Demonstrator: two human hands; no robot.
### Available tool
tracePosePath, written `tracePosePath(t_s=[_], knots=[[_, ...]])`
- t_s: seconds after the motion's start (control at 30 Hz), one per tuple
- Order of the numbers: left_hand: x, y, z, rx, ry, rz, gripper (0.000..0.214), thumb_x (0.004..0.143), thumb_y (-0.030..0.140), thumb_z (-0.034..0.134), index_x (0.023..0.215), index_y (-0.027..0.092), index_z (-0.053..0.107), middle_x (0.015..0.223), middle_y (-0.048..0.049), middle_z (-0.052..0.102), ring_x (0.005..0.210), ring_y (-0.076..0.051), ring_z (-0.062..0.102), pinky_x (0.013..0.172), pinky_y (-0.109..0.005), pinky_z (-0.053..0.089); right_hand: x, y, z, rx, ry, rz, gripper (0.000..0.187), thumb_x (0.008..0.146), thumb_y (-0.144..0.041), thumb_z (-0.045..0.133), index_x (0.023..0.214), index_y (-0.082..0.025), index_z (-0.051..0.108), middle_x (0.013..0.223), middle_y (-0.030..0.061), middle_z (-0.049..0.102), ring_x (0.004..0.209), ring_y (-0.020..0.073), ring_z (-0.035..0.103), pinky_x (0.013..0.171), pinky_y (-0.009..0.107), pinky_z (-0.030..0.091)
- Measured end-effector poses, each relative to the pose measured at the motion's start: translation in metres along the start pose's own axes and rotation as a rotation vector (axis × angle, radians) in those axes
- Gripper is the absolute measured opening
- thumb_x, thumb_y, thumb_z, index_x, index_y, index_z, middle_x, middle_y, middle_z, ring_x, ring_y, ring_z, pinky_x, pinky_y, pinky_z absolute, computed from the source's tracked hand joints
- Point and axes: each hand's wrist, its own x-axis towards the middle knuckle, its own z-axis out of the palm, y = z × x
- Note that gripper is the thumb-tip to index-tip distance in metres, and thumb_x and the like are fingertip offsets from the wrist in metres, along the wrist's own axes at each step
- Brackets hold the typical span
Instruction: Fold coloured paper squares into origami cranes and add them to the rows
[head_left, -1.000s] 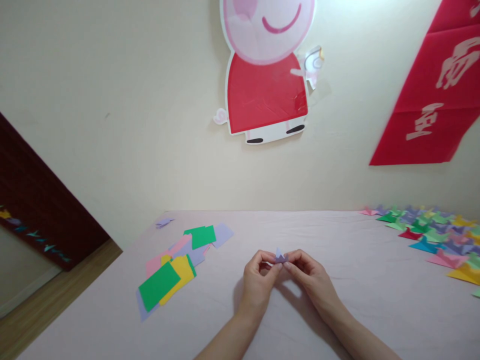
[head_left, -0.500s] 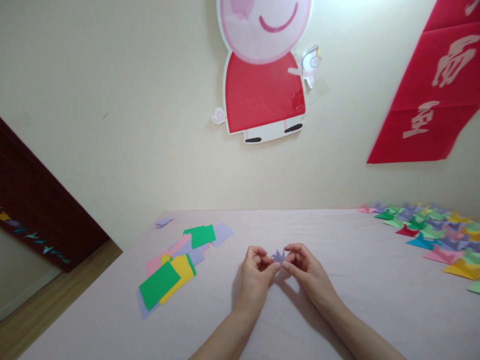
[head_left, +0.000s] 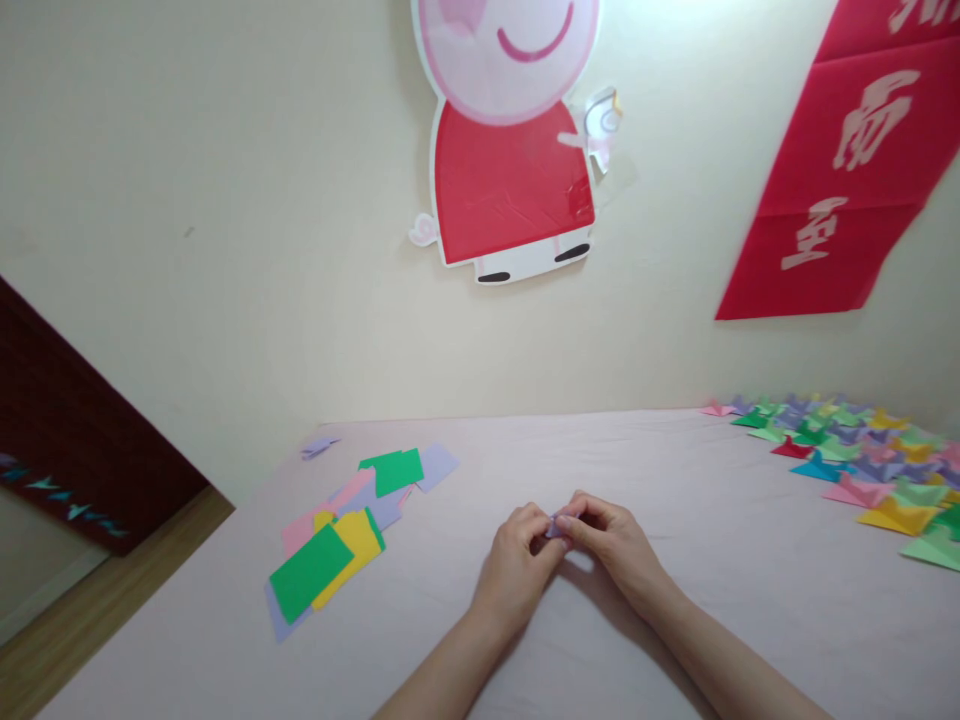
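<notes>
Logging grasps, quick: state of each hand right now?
Left hand: closed, holding a small folded light-purple paper piece.
Right hand: closed, holding that same piece.

Sheets [head_left: 311,572] left of left hand [head_left: 517,560]

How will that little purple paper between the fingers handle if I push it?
The purple paper is probably very light, being tiny beside the fingers. It would likely crease under a hard push, since it looks thin. Stiffness is uncertain: fingers hide most of it.

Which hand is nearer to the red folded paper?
Right. The right hand is left of the red folded paper and lower in view; the left hand is farther left.
</notes>
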Motion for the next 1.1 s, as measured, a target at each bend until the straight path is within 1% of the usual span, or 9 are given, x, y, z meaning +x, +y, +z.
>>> tracePosePath(t_s=[0.17, 0.37, 0.47, 0.53, 0.63, 0.7, 0.8, 0.97, 1.1], knots=[[0.002, 0.000, -0.003, -0.039, -0.003, 0.010, 0.022, 0.078, 0.020, 0.056, 0.058, 0.019, 0.047, 0.068, 0.0019, 0.045, 0.072, -0.016, 0.045, 0.067, -0.027, 0.033, -0.003, -0.006, 0.003, -0.021, 0.003, -0.013, 0.033, 0.070, -0.048, 0.073, 0.062, -0.017, 0.069, 0.065, -0.0002, 0.058, 0.067, 0.0154, 0.050, 0.065, 0.027, 0.039], [0.001, 0.007, -0.004, -0.064, -0.069, 0.027, 0.017, 0.079, 0.024, 0.056, 0.063, 0.019, 0.054, 0.071, 0.0009, 0.045, 0.073, -0.017, 0.045, 0.067, -0.027, 0.033, -0.005, -0.009, 0.004, -0.026, 0.006, 0.014, 0.039, 0.068, -0.055, 0.073, 0.059, -0.018, 0.064, 0.058, -0.0017, 0.056, 0.059, 0.0140, 0.046, 0.059, 0.026, 0.038], [0.000, 0.008, -0.005, -0.070, -0.085, 0.019, 0.021, 0.081, 0.027, 0.057, 0.062, 0.019, 0.053, 0.070, 0.0012, 0.044, 0.074, -0.018, 0.045, 0.067, -0.027, 0.032, -0.005, -0.009, 0.003, -0.027, 0.004, 0.028, 0.038, 0.069, -0.053, 0.072, 0.060, -0.018, 0.063, 0.058, -0.0020, 0.056, 0.059, 0.0138, 0.047, 0.060, 0.026, 0.039], [0.001, 0.006, -0.006, -0.083, -0.075, 0.009, 0.024, 0.081, 0.028, 0.059, 0.059, 0.019, 0.053, 0.068, 0.0015, 0.044, 0.072, -0.017, 0.044, 0.067, -0.027, 0.032, -0.004, -0.008, 0.003, -0.024, -0.007, 0.034, 0.036, 0.071, -0.052, 0.072, 0.063, -0.018, 0.065, 0.061, -0.0013, 0.058, 0.061, 0.0142, 0.049, 0.061, 0.026, 0.040], [0.002, 0.000, -0.008, -0.107, -0.041, -0.017, 0.023, 0.080, 0.028, 0.061, 0.059, 0.018, 0.057, 0.067, 0.0015, 0.045, 0.072, -0.017, 0.045, 0.066, -0.027, 0.031, -0.002, -0.007, 0.003, -0.017, -0.005, 0.025, 0.034, 0.072, -0.052, 0.071, 0.074, -0.018, 0.069, 0.069, -0.0002, 0.063, 0.066, 0.0154, 0.054, 0.064, 0.027, 0.042], [0.002, -0.004, -0.008, -0.118, -0.024, -0.033, 0.024, 0.079, 0.028, 0.062, 0.058, 0.018, 0.058, 0.067, 0.0017, 0.045, 0.070, -0.016, 0.045, 0.064, -0.027, 0.031, -0.001, -0.006, 0.002, -0.027, 0.012, 0.010, 0.035, 0.071, -0.052, 0.072, 0.072, -0.018, 0.067, 0.067, -0.0007, 0.062, 0.064, 0.0150, 0.053, 0.064, 0.027, 0.042], [0.003, -0.006, -0.008, -0.139, -0.019, -0.046, 0.027, 0.079, 0.030, 0.064, 0.056, 0.018, 0.057, 0.066, 0.0020, 0.045, 0.067, -0.015, 0.044, 0.062, -0.026, 0.030, 0.000, -0.006, 0.000, -0.053, 0.044, -0.006, 0.038, 0.070, -0.052, 0.073, 0.061, -0.017, 0.062, 0.060, -0.0019, 0.058, 0.060, 0.0137, 0.049, 0.060, 0.026, 0.039], [0.004, -0.006, -0.008, -0.176, 0.003, -0.044, 0.033, 0.080, 0.034, 0.064, 0.054, 0.018, 0.052, 0.065, 0.0022, 0.044, 0.065, -0.014, 0.042, 0.062, -0.026, 0.031, -0.001, -0.008, 0.000, -0.073, 0.063, -0.019, 0.039, 0.071, -0.055, 0.071, 0.059, -0.018, 0.060, 0.058, -0.0017, 0.057, 0.058, 0.0139, 0.048, 0.057, 0.026, 0.039], [0.004, -0.006, -0.009, -0.177, 0.019, -0.054, 0.031, 0.081, 0.036, 0.064, 0.056, 0.017, 0.058, 0.066, 0.0018, 0.045, 0.065, -0.015, 0.044, 0.061, -0.026, 0.032, -0.002, -0.010, 0.003, -0.071, 0.075, -0.041, 0.037, 0.072, -0.054, 0.070, 0.063, -0.019, 0.062, 0.061, -0.0015, 0.057, 0.061, 0.0145, 0.049, 0.061, 0.027, 0.040]])
